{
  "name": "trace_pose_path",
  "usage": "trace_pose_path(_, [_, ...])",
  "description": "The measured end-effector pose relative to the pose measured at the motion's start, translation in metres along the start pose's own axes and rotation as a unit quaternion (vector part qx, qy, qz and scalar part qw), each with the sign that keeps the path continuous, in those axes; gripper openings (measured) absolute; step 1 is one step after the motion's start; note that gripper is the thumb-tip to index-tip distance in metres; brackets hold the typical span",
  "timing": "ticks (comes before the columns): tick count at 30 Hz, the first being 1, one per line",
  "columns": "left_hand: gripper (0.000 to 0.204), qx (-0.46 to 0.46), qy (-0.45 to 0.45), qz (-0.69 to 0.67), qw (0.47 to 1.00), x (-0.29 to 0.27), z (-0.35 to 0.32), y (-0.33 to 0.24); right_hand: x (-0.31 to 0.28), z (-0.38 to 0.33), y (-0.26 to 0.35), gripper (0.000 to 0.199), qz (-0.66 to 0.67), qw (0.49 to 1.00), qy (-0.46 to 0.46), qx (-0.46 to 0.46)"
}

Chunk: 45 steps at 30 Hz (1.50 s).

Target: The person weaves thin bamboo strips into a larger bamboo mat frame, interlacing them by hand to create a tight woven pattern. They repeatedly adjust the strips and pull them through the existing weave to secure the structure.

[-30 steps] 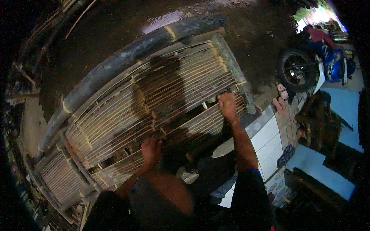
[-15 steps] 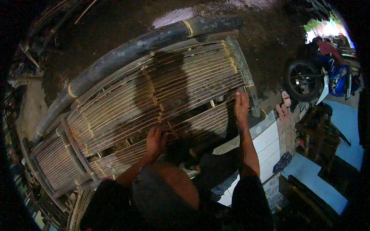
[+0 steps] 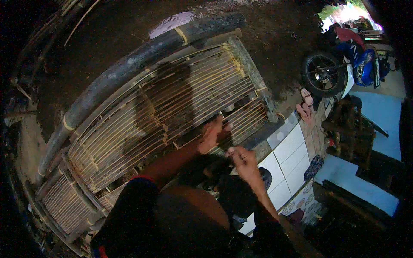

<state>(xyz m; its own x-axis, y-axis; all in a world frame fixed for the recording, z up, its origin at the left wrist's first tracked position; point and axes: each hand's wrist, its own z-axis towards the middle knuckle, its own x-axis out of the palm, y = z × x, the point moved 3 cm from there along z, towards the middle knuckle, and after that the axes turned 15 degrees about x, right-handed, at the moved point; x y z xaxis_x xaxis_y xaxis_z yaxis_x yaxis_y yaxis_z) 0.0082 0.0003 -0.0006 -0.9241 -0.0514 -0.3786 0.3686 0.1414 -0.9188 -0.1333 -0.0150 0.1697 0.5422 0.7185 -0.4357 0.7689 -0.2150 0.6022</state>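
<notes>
A long bamboo frame with thin, pale slats running along it lies in front of me. My left hand is over the near slats at the frame's right half, its fingers stretched out and slightly blurred. Close by on the right, my right hand is held up off the slats, near the frame's near edge. Its fingers are curled together at the tips; whatever they may hold is too small to make out. Dark gaps show between the slats by my left hand.
White floor tiles lie to the right, with pink sandals beyond them. A blue motorcycle stands at the far right. Light blue boards and a dark wooden stand are at the right. Dark earth ground stretches behind the frame.
My right hand has left the frame's right end and come back toward me and leftward, fingers now curled. My left hand has moved right along the slats. The view has shifted slightly.
</notes>
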Motion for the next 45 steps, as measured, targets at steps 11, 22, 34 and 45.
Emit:
trace_pose_path(11, [0.06, -0.101, -0.088, -0.325, 0.936, 0.01, 0.006, 0.036, -0.003, 0.055, 0.004, 0.034, -0.193, 0.971, 0.016, -0.138])
trace_pose_path(22, [0.086, -0.259, 0.006, -0.121, 0.958, 0.004, 0.018, 0.022, 0.02, 0.204, -0.019, 0.033, -0.136, 0.956, 0.198, 0.166])
trace_pose_path(34, [0.083, 0.093, -0.091, -0.077, 0.988, 0.073, 0.033, 0.116, 0.022, 0.214, 0.01, 0.03, -0.305, 0.902, 0.254, 0.168])
trace_pose_path(45, [0.094, -0.154, 0.01, -0.21, 0.965, 0.01, 0.034, 0.022, 0.012, 0.207, 0.001, 0.028, -0.222, 0.917, 0.26, 0.205])
